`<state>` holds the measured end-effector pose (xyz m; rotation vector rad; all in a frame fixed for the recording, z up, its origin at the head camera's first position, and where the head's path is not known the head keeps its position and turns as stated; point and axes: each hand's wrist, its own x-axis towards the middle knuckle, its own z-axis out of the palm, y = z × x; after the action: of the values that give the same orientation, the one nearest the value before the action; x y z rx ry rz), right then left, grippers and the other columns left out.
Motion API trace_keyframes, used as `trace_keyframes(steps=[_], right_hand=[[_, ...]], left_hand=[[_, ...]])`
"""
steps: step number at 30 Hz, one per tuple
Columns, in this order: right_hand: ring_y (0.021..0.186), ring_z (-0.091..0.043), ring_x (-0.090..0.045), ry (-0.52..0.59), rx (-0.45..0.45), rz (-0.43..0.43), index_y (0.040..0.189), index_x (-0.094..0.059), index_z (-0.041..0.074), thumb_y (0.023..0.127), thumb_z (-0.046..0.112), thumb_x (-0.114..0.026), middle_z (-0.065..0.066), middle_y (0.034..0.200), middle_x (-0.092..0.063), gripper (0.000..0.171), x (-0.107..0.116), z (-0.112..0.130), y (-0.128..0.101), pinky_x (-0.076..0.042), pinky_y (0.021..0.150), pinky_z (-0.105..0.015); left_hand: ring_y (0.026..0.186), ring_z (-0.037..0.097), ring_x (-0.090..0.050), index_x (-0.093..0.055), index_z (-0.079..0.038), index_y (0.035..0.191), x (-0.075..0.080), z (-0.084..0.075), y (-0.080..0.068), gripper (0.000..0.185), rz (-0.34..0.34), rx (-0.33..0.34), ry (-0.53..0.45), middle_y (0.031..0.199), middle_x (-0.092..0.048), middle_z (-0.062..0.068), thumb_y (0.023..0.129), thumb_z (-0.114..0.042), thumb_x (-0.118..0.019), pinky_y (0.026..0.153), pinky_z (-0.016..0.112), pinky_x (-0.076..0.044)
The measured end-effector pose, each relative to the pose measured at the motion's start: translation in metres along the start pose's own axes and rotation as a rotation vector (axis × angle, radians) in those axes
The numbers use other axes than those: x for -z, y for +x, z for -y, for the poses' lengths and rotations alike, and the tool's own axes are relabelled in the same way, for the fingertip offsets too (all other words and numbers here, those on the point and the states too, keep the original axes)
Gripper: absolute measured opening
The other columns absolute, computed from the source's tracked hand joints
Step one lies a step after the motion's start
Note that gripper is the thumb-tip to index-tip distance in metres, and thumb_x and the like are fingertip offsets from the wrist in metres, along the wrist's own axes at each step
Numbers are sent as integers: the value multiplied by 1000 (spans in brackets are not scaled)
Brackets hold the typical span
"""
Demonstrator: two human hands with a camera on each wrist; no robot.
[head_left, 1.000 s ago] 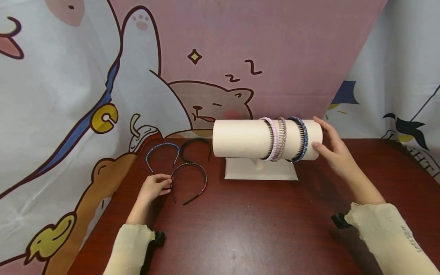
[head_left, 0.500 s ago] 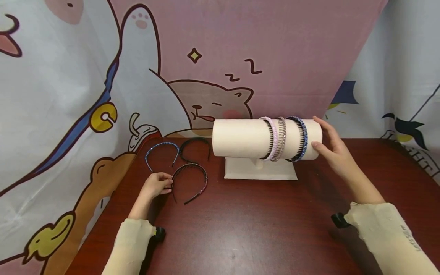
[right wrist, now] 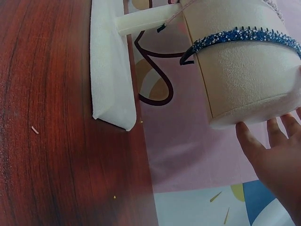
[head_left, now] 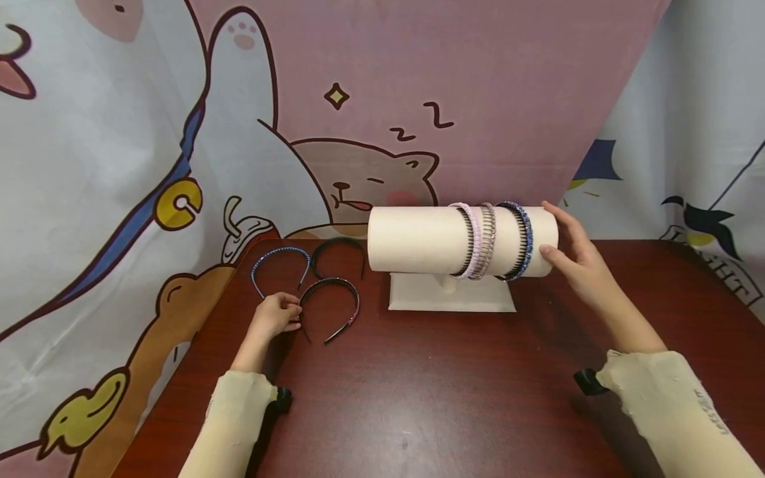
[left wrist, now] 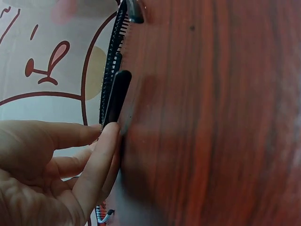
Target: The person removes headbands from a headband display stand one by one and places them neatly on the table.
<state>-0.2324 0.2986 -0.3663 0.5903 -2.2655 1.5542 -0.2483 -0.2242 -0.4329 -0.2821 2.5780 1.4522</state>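
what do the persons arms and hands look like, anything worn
Both arms wear long cream-beige knit sleeves: left sleeve, right sleeve. The right sleeve carries small dark lettering near the cuff. A black wrist-mounted device sits at each cuff. The left hand and right hand are bare.

Left hand (head_left: 276,316) pinches headband (head_left: 332,307); right hand (head_left: 578,262) steadies stand (head_left: 418,240).

The pink backdrop (head_left: 478,79) bears a drawn "z Z" above the sleeping cat; nothing else reads clearly.

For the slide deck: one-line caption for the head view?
Left hand pinches a dark headband on the table; right hand steadies the stand.
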Motion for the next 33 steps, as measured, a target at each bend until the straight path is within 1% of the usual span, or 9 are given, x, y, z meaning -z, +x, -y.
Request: trace_keyframes(steps=[4,8,16,20,25,28,33], right_hand=[[130,2,-38,-16,-2,-3,158,-26,16,98,-3,-52,2,156,-34,68,0,0,0,-38,92,-4],[130,2,-37,-31,-3,-2,159,-26,16,99,-3,-52,1,157,-34,68,0,1,0,-38,93,-3],[129,2,-38,-7,-4,1,158,-26,16,99,-3,-51,3,156,-34,68,-1,2,0,-39,91,-3],[129,2,-39,7,3,-3,158,-27,15,98,-4,-51,5,155,-35,67,0,1,0,-39,92,-4],[130,1,-39,33,12,-2,158,-27,13,98,-5,-50,6,154,-36,66,0,1,0,-40,93,-5],[129,1,-40,42,11,0,158,-27,13,98,-5,-50,7,154,-36,66,-1,1,0,-41,92,-4],[129,1,-40,50,7,4,158,-27,14,98,-5,-50,5,155,-35,67,0,1,0,-41,91,-4]], left_hand=[[83,16,-66,-57,10,121,-1,0,0,25,-17,3,7,106,-65,22,99,1,-54,68,25,-62],[83,16,-67,-57,11,120,1,0,-2,24,-15,3,5,105,-65,22,98,2,-56,68,26,-62],[86,20,-69,-58,11,118,5,2,-9,23,-6,-20,48,106,-67,25,97,4,-57,71,31,-63],[87,22,-71,-59,9,118,7,2,-11,23,-10,-23,81,109,-68,26,97,0,-58,73,32,-63],[85,19,-73,-59,7,120,11,0,-13,26,0,-37,126,111,-68,26,98,-7,-61,72,33,-63],[85,18,-73,-59,8,121,12,1,-14,28,14,-51,109,112,-68,27,98,-7,-61,72,32,-63],[88,18,-73,-58,9,123,16,2,-13,28,20,-86,65,114,-69,27,101,-6,-54,74,30,-62]])
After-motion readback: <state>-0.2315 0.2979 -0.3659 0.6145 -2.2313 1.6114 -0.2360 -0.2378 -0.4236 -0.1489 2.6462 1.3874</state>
